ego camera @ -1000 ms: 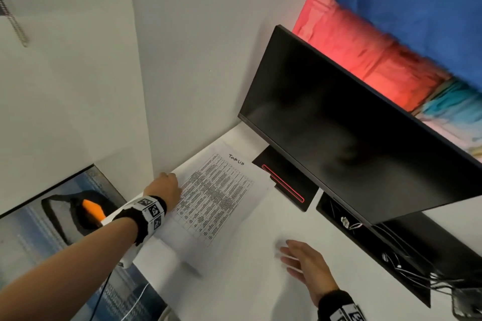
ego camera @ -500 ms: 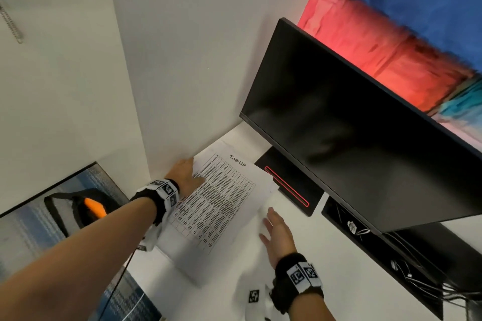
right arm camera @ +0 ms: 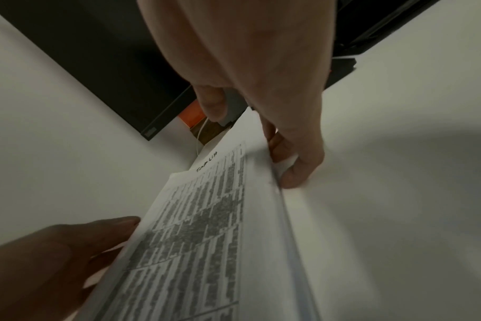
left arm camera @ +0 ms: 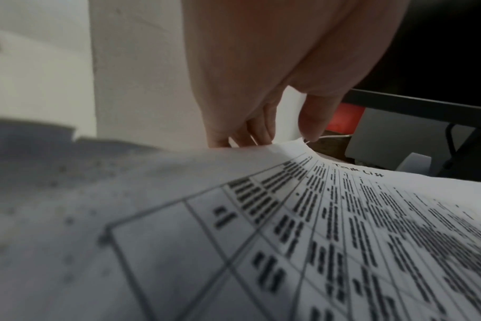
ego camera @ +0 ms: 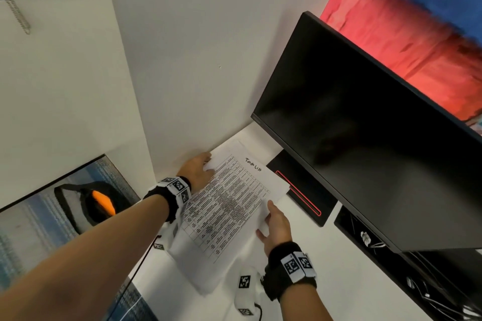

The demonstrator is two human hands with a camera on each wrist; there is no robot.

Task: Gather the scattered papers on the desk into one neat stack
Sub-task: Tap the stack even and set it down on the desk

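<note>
Papers (ego camera: pixel 229 206) lie in one pile on the white desk (ego camera: pixel 326 268), in the corner where the desk meets the white wall (ego camera: pixel 195 60). The top sheet has a printed table and the handwritten title "Task List". The left hand (ego camera: pixel 197 171) is at the far left edge of the pile, next to the wall; in the left wrist view its fingers (left arm camera: pixel 250 130) go down behind the paper edge and the thumb is apart from them, so I cannot tell if they pinch the sheets or only press them. The right hand (ego camera: pixel 276 224) is at the right edge of the pile; in the right wrist view its fingers (right arm camera: pixel 297 169) are curled against the side of the sheets and touch the desk, the thumb above.

A dark monitor (ego camera: pixel 365 138) stands just right of the pile, and its black base with a red stripe (ego camera: pixel 300 193) touches or almost touches the paper corner. Cables (ego camera: pixel 417 289) lie under the screen. Behind the monitor hangs a red and blue painting (ego camera: pixel 417 34). At the left, below the desk edge, is a picture with an orange shape (ego camera: pixel 101 203)
</note>
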